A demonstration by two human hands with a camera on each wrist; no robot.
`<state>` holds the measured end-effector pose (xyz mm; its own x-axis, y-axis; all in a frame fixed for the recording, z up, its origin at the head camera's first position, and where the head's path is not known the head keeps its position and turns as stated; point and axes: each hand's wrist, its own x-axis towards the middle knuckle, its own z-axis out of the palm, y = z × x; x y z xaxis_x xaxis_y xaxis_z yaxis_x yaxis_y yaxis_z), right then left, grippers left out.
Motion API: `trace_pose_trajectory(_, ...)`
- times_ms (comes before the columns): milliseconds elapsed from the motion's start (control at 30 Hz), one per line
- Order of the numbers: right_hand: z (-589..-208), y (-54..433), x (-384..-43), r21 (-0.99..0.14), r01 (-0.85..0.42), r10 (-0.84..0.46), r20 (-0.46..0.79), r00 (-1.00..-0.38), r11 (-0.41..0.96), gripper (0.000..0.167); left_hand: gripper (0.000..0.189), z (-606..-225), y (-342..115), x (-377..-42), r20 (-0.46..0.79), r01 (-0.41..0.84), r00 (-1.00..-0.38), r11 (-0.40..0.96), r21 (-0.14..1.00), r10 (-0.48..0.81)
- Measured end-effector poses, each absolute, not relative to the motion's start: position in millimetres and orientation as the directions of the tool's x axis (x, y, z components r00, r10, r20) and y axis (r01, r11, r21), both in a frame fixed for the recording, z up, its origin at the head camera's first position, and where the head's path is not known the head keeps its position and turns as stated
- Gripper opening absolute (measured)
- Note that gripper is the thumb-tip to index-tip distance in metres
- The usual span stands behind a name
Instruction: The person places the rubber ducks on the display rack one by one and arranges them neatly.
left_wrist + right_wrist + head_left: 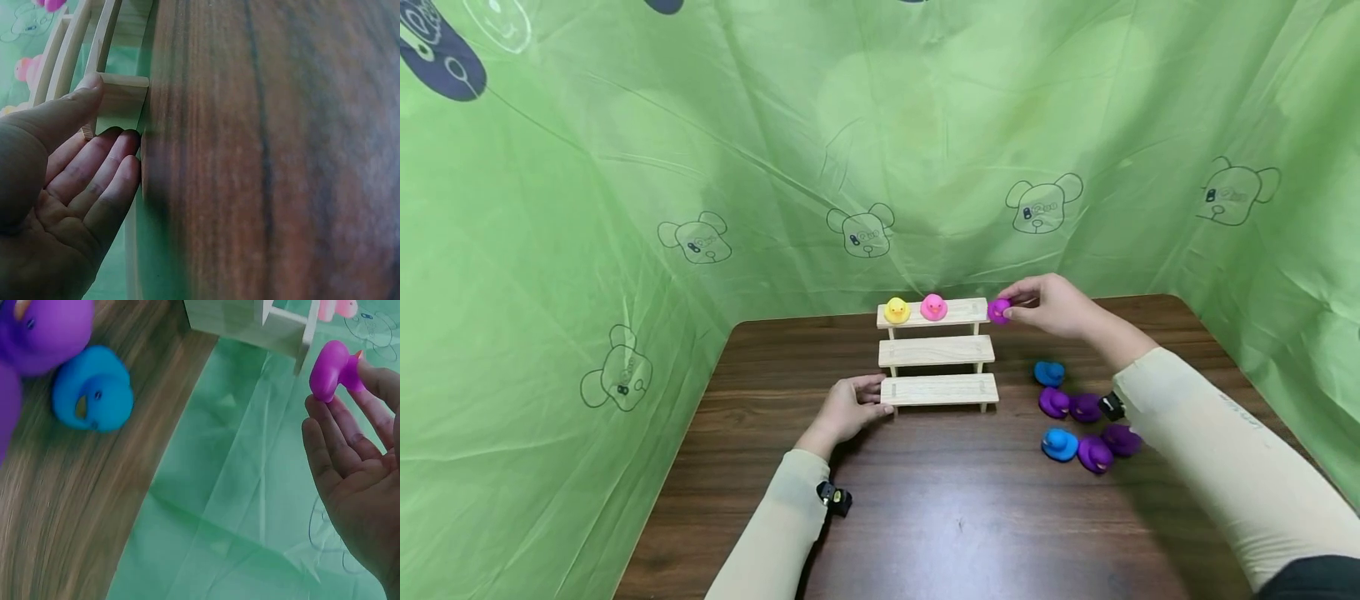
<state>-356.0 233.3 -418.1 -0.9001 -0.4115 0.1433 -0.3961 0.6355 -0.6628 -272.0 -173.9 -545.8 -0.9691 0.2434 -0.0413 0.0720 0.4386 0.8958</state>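
Observation:
A small three-step wooden stand (pixel 937 390) stands on the table, with a yellow rubber duck (pixel 897 311) and a pink rubber duck (pixel 934 307) on its top step. At the left end of the lowest step, my left hand (pixel 847 408) holds the board between thumb and fingers; the left wrist view shows the thumb (pixel 84 97) against the board's end. My right hand (pixel 1051 307) pinches a purple rubber duck (pixel 998 312) just off the right end of the top step. In the right wrist view, this duck (pixel 331 372) sits between thumb and fingertips.
On the right of the brown wooden table (pixel 955 533), under my right forearm, lie blue ducks (pixel 1060 445) and several purple ducks (pixel 1095 454). A green cloth (pixel 955 167) with bear drawings hangs behind the table and along both sides.

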Motion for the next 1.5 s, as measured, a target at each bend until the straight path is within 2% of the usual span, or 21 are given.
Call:
trace_pose_trajectory(400,-418.7,201.9,-370.0,-0.630,-0.435,-0.458,0.138,-0.878,0.643,0.029,0.060,-545.1,-170.3,-270.9,-0.033,0.080,-0.968,0.435,0.897,0.247)
trace_pose_trajectory(700,-420.7,191.4,-374.2,-0.638,-0.407,-0.435,0.124,-0.892,0.653,0.030,0.060,-544.9,-169.0,-271.6,-0.029,0.088,-0.967,0.437,0.895,0.254)
trace_pose_trajectory(1000,-422.7,188.7,-373.9,-0.654,-0.386,-0.419,0.115,-0.901,0.651,0.033,0.061,-546.5,-171.2,-272.1,-0.037,0.072,-0.969,0.424,0.903,0.243)
trace_pose_trajectory(1233,-422.4,190.8,-372.3,-0.662,-0.374,-0.416,0.102,-0.903,0.649,0.046,0.061,-546.8,-172.5,-271.7,-0.044,0.063,-0.970,0.426,0.903,0.238)
trace_pose_trajectory(1500,-421.9,206.1,-367.4,-0.674,-0.387,-0.416,0.128,-0.900,0.630,0.050,0.061,-548.1,-173.4,-272.2,-0.043,0.058,-0.972,0.417,0.907,0.230)
